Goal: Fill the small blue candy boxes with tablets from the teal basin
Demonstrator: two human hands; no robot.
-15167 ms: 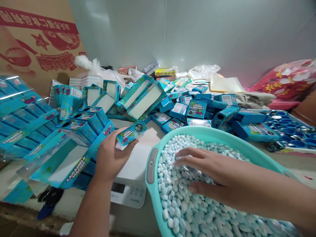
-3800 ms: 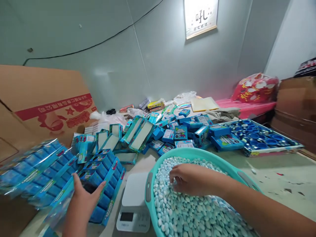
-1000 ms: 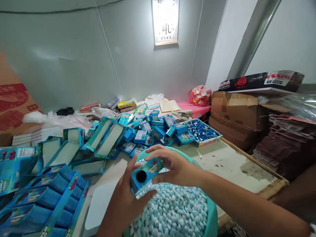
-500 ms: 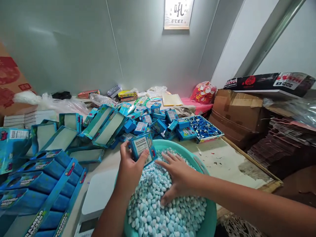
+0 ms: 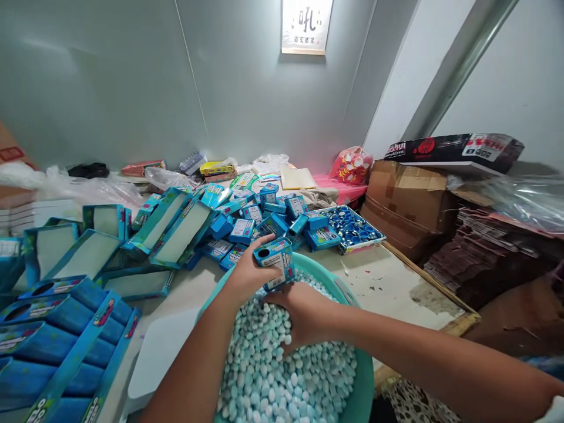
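Observation:
My left hand (image 5: 253, 270) is closed round a small blue candy box (image 5: 275, 261), holding it above the far part of a turquoise basin (image 5: 365, 376). A round dark hole shows in the top of the box. Pale blue and white pebble-like candies (image 5: 264, 376) fill much of the basin. Just below the box, my right hand (image 5: 304, 314) is cupped round some of these candies. Its fingertips are partly hidden among them.
Left of the basin lies a white scale (image 5: 158, 346). Blue display cartons (image 5: 66, 346) crowd the left side. Behind the basin are a heap of small blue boxes (image 5: 242, 229) and a tray of shiny blue caps (image 5: 356, 229). Brown cardboard boxes (image 5: 400, 194) stand at right.
My right hand has gone from spread on the candies to curled into them. My left hand has brought the box rightward and turned its holed top into view. The view has shifted right.

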